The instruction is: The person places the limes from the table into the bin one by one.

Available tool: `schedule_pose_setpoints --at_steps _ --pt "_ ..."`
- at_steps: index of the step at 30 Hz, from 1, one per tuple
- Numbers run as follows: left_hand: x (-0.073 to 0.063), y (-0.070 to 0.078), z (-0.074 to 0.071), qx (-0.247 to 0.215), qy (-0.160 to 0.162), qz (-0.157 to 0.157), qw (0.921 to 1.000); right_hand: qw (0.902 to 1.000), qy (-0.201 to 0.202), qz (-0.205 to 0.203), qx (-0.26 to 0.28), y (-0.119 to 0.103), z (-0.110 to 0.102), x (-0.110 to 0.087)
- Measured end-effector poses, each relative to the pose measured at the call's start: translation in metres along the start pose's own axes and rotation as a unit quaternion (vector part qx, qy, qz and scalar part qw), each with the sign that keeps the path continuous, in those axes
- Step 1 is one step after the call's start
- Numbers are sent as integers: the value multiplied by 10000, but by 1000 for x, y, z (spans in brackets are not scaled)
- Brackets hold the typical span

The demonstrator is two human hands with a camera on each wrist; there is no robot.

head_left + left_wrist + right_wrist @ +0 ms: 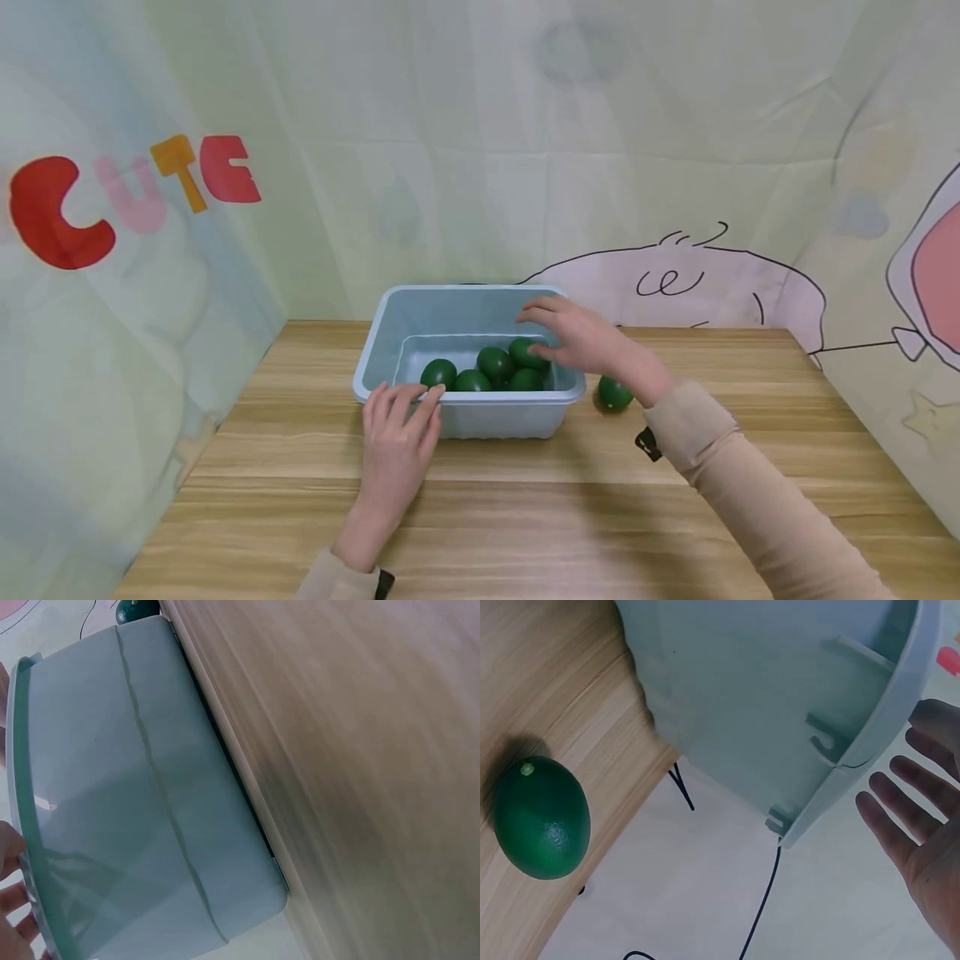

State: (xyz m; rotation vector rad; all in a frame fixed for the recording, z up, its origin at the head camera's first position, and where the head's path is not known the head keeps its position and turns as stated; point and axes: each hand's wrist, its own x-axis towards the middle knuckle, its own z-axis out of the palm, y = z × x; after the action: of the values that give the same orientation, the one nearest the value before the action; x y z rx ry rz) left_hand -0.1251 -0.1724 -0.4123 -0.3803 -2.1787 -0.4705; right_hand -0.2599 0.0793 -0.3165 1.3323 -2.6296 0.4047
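Observation:
A pale blue plastic basin [495, 417] stands on the wooden table and holds several dark green, egg-shaped fruits [495, 364] that look like avocados. My left hand [397, 437] grips the basin's front rim near its left corner, fingers bent over the edge. In the left wrist view its fingers [13, 896] show at the rim. Over the basin's right side is my right hand [577, 337], fingers spread and holding nothing, close above the fruits there. One more green avocado-like fruit [541, 817] lies on the table to the right of the basin, smooth, with a pale stem spot.
The wooden table [300, 483] runs back to a printed cloth backdrop [450, 208], with the basin near its far edge. Dark cables [761, 907] hang beyond the table edge in the right wrist view.

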Motion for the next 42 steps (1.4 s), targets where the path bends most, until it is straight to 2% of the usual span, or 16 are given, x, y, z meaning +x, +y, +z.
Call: schedule_pose_setpoints --at_steps 9,21,29,38,42 --pt "0 0 1 15 36 32 10000 9995 283 116 -21 -8 -6 -8" --pt "-1 0 1 -23 -52 -68 10000 9975 610 359 62 -7 -3 -17" --pt "0 0 1 -14 -52 -79 10000 9919 1008 719 277 -6 0 -27" --pt "0 1 0 -16 -98 -118 9999 9853 1448 736 523 -5 3 -36" --pt "0 0 1 -16 -20 -57 10000 9826 1620 697 584 -3 6 -39"
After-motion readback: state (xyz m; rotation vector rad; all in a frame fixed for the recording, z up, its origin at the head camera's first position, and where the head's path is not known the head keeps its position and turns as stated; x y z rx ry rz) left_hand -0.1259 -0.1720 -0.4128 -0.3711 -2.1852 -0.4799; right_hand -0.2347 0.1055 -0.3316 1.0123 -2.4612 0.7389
